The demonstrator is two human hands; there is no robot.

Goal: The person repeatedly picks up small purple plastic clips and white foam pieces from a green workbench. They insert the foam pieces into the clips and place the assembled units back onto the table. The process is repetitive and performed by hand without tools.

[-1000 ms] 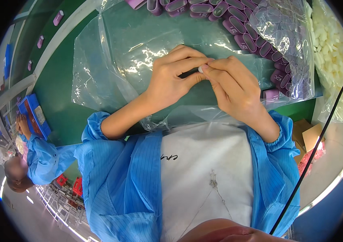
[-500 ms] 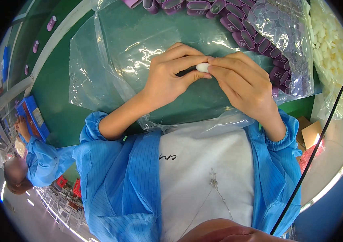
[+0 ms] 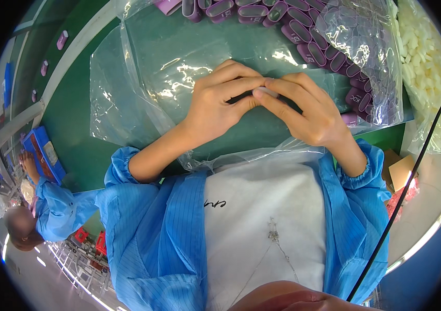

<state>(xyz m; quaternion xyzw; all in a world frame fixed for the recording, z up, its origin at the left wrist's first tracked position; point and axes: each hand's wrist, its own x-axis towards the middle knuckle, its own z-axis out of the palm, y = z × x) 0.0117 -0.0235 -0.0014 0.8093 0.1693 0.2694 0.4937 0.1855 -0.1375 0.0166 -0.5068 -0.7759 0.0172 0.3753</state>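
My left hand (image 3: 215, 101) and my right hand (image 3: 311, 111) meet over the bag-covered table, thumbs and fingertips pressed together. Between the fingertips is a small whitish piece (image 3: 268, 92), mostly covered by my right fingers. A dark, narrow part (image 3: 240, 97) shows inside the curl of my left fingers; how it joins the whitish piece is hidden. Beyond my right hand, many purple oval sleeves (image 3: 299, 31) stand packed together, their openings showing.
Clear plastic bagging (image 3: 142, 78) covers the green table (image 3: 75, 135). A bag of pale yellowish pieces (image 3: 425, 67) lies at the far right, crossed by a black cable (image 3: 412, 176). A cardboard box (image 3: 401, 168) stands beside me. At left, another person's hand touches a blue tray (image 3: 44, 153).
My right fingers have closed further over the whitish piece, hiding more of it, and shifted slightly left. My left hand stays nearly in place.
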